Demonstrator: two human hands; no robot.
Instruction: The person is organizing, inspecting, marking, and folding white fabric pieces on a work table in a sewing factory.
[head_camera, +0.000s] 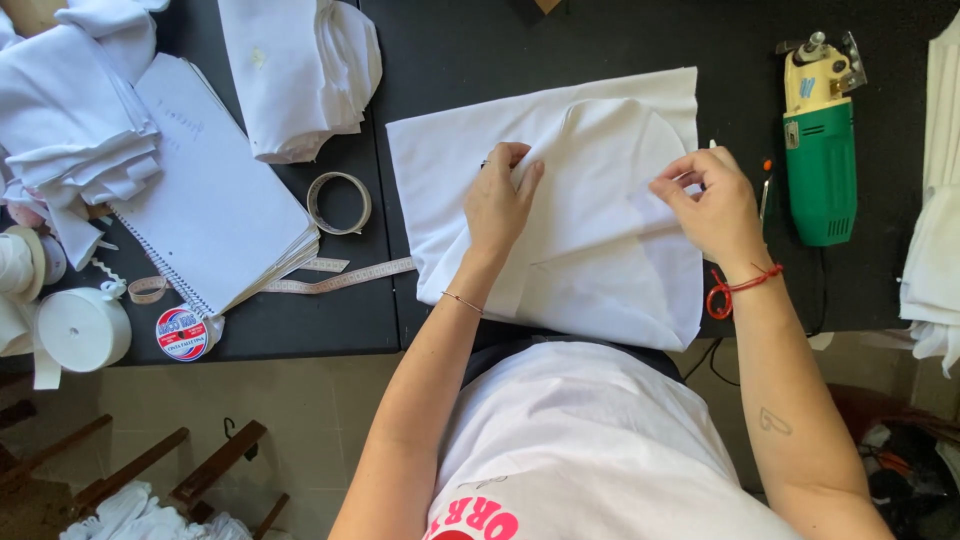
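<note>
A white piece of fabric (590, 270) lies flat on the black table (450, 50) in front of me, with a rounded white pattern piece (610, 140) on top of it. My left hand (497, 200) presses down on the fabric near its middle, fingers together. My right hand (708, 200) pinches the right edge of the rounded piece between thumb and fingers. A red string is tied around my right wrist.
A green and yellow electric cutting machine (820, 150) stands at the right. A spiral notebook (215, 190), folded white cloth stacks (300, 70), a tape ring (340, 203), a measuring tape (340, 278) and white tape rolls (85, 328) lie left. More white cloth (935, 240) hangs far right.
</note>
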